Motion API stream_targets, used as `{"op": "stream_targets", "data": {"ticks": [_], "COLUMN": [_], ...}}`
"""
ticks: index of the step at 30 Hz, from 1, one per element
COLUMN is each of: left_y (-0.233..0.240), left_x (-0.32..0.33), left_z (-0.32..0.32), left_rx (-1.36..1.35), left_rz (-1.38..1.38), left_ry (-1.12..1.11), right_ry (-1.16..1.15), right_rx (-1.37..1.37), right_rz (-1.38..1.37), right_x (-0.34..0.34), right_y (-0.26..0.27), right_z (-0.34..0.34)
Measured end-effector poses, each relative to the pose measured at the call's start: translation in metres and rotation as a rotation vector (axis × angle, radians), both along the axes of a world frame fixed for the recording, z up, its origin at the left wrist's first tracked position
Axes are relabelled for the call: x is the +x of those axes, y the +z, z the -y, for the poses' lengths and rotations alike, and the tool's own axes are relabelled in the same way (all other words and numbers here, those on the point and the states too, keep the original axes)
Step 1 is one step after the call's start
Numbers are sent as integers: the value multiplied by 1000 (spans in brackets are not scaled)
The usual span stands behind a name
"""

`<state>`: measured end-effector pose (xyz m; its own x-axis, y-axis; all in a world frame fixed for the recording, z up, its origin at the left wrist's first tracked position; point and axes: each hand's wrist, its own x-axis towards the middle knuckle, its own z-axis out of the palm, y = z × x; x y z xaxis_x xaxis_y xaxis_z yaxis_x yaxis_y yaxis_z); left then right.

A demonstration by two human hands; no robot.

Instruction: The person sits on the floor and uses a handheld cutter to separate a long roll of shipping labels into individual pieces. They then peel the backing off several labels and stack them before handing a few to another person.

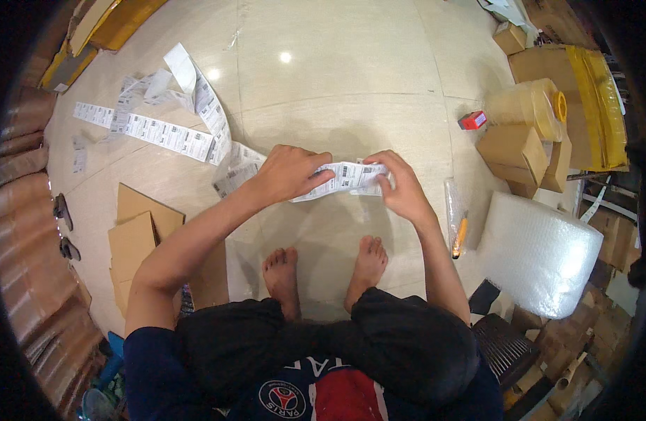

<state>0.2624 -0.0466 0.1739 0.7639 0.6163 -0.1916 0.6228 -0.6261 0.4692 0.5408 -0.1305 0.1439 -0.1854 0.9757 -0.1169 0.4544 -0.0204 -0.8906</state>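
Note:
A long strip of printed paper labels (168,138) lies over the tiled floor at the upper left, looped and crossing itself. Its near end runs to both my hands, in front of my bare feet. My left hand (294,171) grips the strip between thumb and fingers. To its right, my right hand (399,181) pinches the strip's end, where the paper folds over in layers. A short stretch of printed labels shows between the two hands. Part of the strip passes behind my left wrist and is hidden there.
Flat cardboard pieces (131,237) lie left of my feet. At the right are a bubble wrap roll (541,252), a yellow utility knife (460,237), a small red box (472,120), cardboard boxes (512,152) and a roll of clear plastic film (520,108).

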Motion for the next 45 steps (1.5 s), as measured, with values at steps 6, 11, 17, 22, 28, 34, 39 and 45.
{"op": "stream_targets", "data": {"ticks": [6, 11, 17, 22, 28, 34, 39, 45], "left_y": [-6, -13, -29, -36, -41, -27, -24, -27], "left_x": [2, 1, -13, -22, 5, -2, -10, -7], "left_z": [6, 11, 22, 21, 35, 28, 22, 26], "left_rx": [-4, -115, -326, -179, -44, -34, -86, -98], "left_rz": [-24, 120, 275, 108, 62, 18, 13, 84], "left_ry": [-16, 45, 328, 233, 207, 130, 28, 27], "right_ry": [91, 80, -262, 26, -35, -167, 126, 129], "right_rx": [352, 80, -51, 223, -37, -37, 328, 151], "right_rz": [476, 150, -302, 607, -412, -193, 452, 206], "right_x": [-37, -33, -28, -11, -50, -33, -22, -51], "right_y": [17, -13, -69, -98, -71, -27, -9, -21], "right_z": [2, 3, 16, -5, 16, 11, 6, 10]}}
